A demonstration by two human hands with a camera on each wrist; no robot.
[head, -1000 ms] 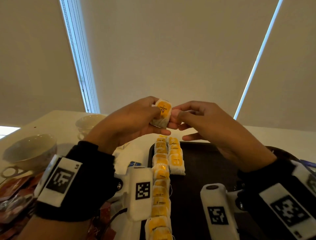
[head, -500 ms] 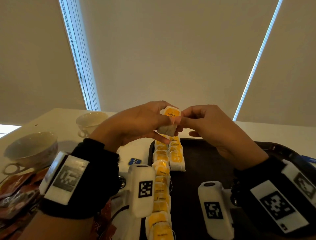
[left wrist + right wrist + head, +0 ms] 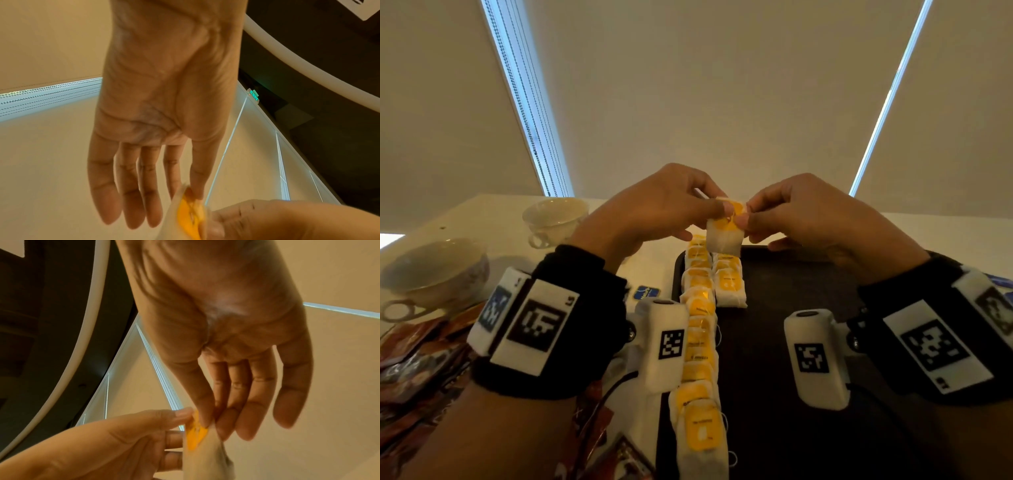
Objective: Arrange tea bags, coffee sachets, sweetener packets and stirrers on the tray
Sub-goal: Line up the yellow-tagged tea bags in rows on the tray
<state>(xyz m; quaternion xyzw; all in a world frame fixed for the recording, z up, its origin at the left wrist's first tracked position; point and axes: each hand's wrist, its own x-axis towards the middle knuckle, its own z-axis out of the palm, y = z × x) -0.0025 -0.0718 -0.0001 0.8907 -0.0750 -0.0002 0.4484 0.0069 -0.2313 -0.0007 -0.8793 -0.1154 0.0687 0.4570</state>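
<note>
Nearest to you, a long row of tea bags [image 3: 700, 373] lies along the left edge of the dark tray [image 3: 791, 342], with a shorter row [image 3: 729, 281] beside it. Above the tray's far end, your left hand [image 3: 654, 209] and right hand [image 3: 811, 219] both pinch one tea bag [image 3: 724, 233] at its yellow tag, perhaps at the string. Further left, two cups [image 3: 551, 219] stand on the table [image 3: 482, 212].
</note>
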